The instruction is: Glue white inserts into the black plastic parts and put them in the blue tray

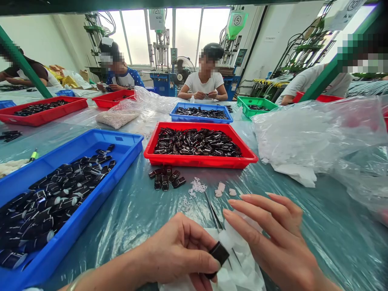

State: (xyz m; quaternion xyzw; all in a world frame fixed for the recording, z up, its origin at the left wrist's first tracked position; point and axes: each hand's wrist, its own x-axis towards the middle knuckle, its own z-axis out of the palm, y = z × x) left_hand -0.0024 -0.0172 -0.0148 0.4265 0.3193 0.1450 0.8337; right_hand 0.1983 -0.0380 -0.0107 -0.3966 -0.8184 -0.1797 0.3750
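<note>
My left hand [182,252] is closed around a small black plastic piece [220,254], pinched between thumb and fingers. To its right, my right hand [273,238] has its fingers stretched out and apart, with nothing visible gripped. Beneath both hands lies crumpled white tissue [239,279]. Metal tweezers [214,210] rest on the table, their far end pointing away from me. Beyond them are small white scraps [197,186] and several pale, flat bits [220,188]. A small group of black pieces [165,178] lies in front of the red tray.
A red tray [200,162] full of black pieces stands ahead. At left is a large blue tray [91,178] of similar pieces. Clear plastic bags [318,133] lie at right. More trays and several people sit across the table. Green shelf posts [26,60] frame the view.
</note>
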